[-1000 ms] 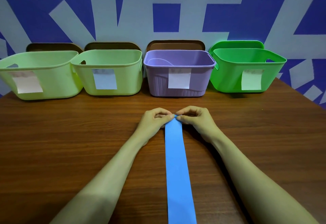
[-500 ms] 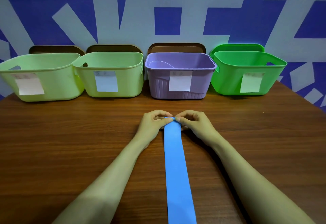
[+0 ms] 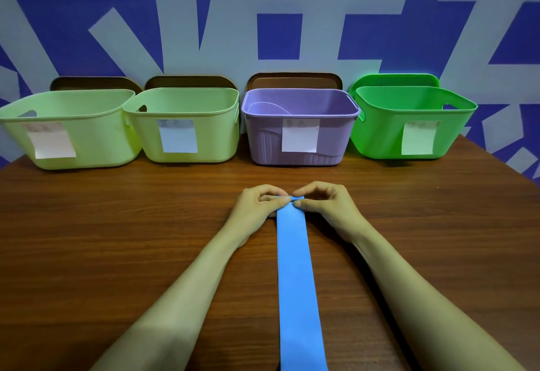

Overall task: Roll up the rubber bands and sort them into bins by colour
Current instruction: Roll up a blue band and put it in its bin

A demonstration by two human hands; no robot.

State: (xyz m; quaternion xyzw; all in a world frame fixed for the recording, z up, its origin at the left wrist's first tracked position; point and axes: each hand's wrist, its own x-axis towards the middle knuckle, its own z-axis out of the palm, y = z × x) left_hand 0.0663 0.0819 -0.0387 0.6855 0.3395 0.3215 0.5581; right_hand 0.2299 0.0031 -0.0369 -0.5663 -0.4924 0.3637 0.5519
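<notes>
A flat blue rubber band (image 3: 296, 283) lies lengthwise on the wooden table (image 3: 117, 239), running from the near edge of view away from me. Its far end is curled over into a small roll. My left hand (image 3: 257, 210) and my right hand (image 3: 327, 207) pinch that far end from either side, thumbs and fingertips meeting on the roll. Four bins stand along the wall behind: two pale green bins (image 3: 87, 148) (image 3: 210, 142), a purple bin (image 3: 263, 142) and a bright green bin (image 3: 377, 137), each with a paper label.
Brown lids lean against the wall behind the first three bins, a green lid (image 3: 394, 81) behind the fourth. Something pale lies inside the purple bin. Bare wood stretches to the left and right of my arms.
Both hands stay pinched on the band's far end. The curl at that end has grown slightly, and the view has shifted a little.
</notes>
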